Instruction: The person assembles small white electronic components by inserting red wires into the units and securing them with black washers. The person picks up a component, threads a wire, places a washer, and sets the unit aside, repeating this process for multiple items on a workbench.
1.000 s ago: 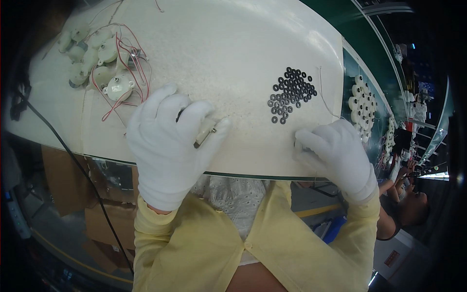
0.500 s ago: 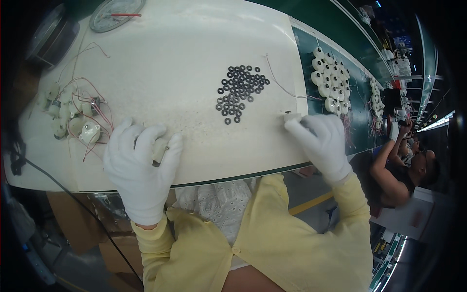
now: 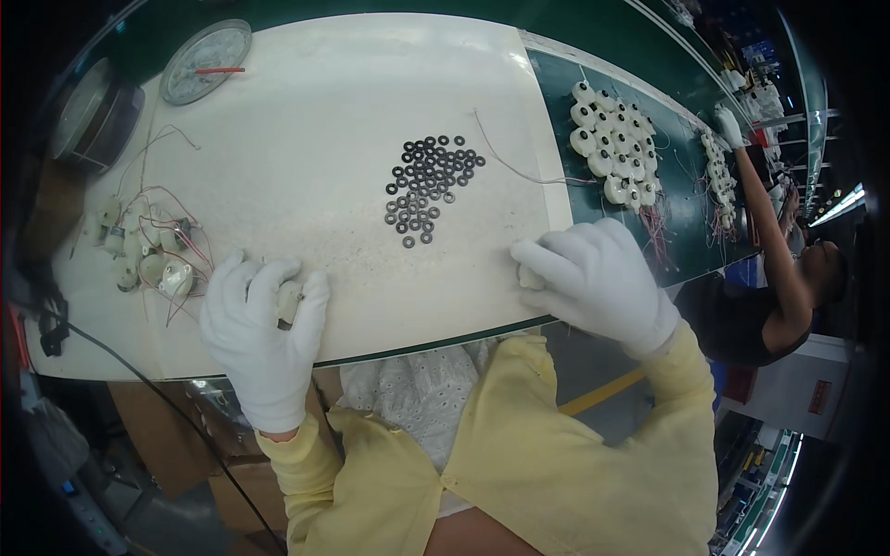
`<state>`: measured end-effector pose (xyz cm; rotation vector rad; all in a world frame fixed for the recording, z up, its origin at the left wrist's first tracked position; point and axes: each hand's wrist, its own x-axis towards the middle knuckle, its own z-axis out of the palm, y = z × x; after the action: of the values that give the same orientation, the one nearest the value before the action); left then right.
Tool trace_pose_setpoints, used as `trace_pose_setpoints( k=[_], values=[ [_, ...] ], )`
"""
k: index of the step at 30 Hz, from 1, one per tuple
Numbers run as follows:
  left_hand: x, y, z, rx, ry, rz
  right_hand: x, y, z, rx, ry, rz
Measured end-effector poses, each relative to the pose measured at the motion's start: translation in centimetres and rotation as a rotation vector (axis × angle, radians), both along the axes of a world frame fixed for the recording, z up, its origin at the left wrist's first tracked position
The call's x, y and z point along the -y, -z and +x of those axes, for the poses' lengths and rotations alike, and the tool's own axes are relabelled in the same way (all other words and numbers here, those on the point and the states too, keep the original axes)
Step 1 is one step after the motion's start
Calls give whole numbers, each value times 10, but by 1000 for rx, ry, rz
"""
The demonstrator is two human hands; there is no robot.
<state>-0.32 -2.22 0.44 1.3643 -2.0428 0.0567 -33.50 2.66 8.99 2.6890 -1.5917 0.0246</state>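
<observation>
My left hand (image 3: 250,334), in a white glove, rests near the table's front edge with its fingers curled round a small off-white motor-like part (image 3: 288,301). Farther right, my right hand (image 3: 598,287), gloved too, pinches a small off-white plastic piece (image 3: 529,277) between thumb and fingers; the rest of that piece is hidden. Between and beyond the hands lie many black rings (image 3: 428,176), spread flat in a loose patch. Past my left hand is a heap of off-white motor-like parts (image 3: 176,276) with thin red and white wires.
On the green strip at right stand rows of off-white parts with black centres (image 3: 607,139), wires trailing. A second cluster (image 3: 718,176) sits beyond, where a co-worker's gloved hand (image 3: 731,127) reaches. A round grey dish (image 3: 209,65) bearing a red stick and a dark container (image 3: 97,116) stand far left.
My right hand has turned, its fingers closing farther over the small piece. The co-worker's arm now stretches toward the far cluster. The whole view has shifted slightly.
</observation>
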Motion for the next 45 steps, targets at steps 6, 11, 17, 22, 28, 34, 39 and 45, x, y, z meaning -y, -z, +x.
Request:
trace_pose_setpoints(
  k=[6,11,17,22,28,34,39,45],
  values=[
    [-1,0,0,9,1,-22,28,-3,-31,30,104,-281],
    [0,-1,1,13,13,-17,42,18,-63,-70,217,-380],
    [-4,-5,-2,5,-5,23,47,24,-70,-29,197,-425],
    [-12,-5,-1,2,-4,-100,42,14,-65,218,192,-433],
    [-46,-47,-31,-94,239,-217,-4,29,39,1455,142,307],
    [-25,-46,-85,-329,202,-346,-14,31,107,1553,300,954],
    [-18,-61,-54,-263,214,-188,-9,55,91,1980,305,1302],
    [16,-40,-11,-217,13,-244,5,60,83,2377,5,1465]
  ],
)
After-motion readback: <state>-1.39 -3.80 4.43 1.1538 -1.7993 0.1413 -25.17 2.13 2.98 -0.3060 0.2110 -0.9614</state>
